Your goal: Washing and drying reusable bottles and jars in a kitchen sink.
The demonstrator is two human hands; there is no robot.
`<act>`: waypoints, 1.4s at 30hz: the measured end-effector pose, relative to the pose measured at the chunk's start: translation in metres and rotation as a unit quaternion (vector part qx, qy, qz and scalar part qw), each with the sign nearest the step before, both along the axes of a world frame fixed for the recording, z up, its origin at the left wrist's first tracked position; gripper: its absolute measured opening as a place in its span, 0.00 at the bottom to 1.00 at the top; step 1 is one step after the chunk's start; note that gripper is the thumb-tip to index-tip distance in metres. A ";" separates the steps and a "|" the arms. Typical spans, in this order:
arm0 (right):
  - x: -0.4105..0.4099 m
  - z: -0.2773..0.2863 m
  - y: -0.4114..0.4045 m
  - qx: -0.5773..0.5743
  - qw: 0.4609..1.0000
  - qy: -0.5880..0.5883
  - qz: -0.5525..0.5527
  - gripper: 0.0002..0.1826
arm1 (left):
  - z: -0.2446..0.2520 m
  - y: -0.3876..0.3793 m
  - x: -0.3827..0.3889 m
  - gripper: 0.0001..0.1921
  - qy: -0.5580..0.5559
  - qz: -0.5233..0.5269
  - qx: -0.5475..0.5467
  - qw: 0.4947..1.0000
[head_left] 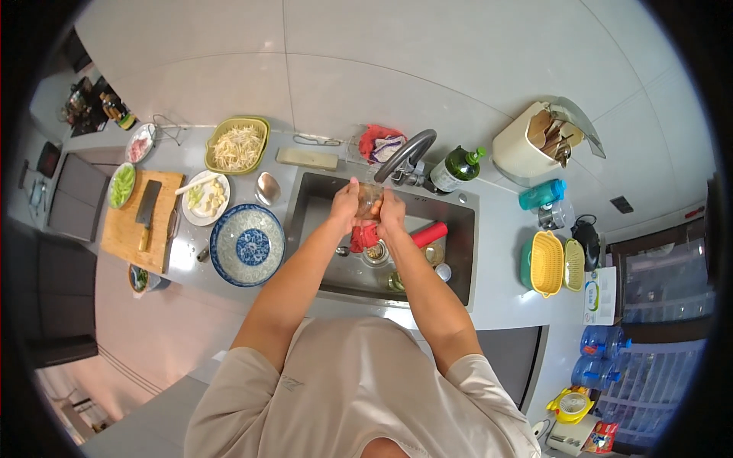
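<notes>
My left hand (pixel 345 207) and my right hand (pixel 391 212) hold a clear glass vessel (pixel 368 201) between them, close under the spout of the curved faucet (pixel 408 153). A red cloth (pixel 364 237) hangs or lies just below the vessel; whether a hand touches it is unclear. Beneath them is the dark sink basin (pixel 338 280). In it, a red cylinder (pixel 429 234) rests near my right wrist, beside a glass jar (pixel 433 253), a round lid or cup (pixel 443 272) and another glass item (pixel 395 281) by my right forearm.
Left of the sink stand a blue-patterned bowl (pixel 247 246), a colander of bean sprouts (pixel 237 147), a plate of garlic (pixel 206 198) and a cutting board (pixel 123 232) bearing a cleaver (pixel 149 205). A green bottle (pixel 456 170), utensil holder (pixel 524 140) and yellow basket (pixel 546 263) are on the right.
</notes>
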State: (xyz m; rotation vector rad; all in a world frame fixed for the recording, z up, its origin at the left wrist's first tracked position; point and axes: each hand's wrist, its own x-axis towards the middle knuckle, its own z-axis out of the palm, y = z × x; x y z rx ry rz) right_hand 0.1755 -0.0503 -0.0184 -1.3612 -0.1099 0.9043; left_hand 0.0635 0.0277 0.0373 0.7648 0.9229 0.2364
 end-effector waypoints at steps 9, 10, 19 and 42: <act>0.000 0.068 -0.037 -0.051 0.644 -0.670 0.367 0.13 | -0.022 0.007 -0.005 0.23 -0.272 -0.013 -0.147 0.951; 0.009 0.072 -0.044 -0.031 0.577 -0.729 0.367 0.13 | -0.020 0.007 -0.004 0.23 -0.232 -0.052 -0.117 0.964; -0.027 0.058 -0.026 -0.047 0.761 -0.574 0.299 0.06 | -0.042 0.027 -0.003 0.20 -0.239 0.044 -0.128 0.962; 0.020 0.060 -0.048 0.017 0.466 -0.775 0.426 0.14 | -0.015 0.017 -0.011 0.25 -0.186 -0.087 -0.249 0.947</act>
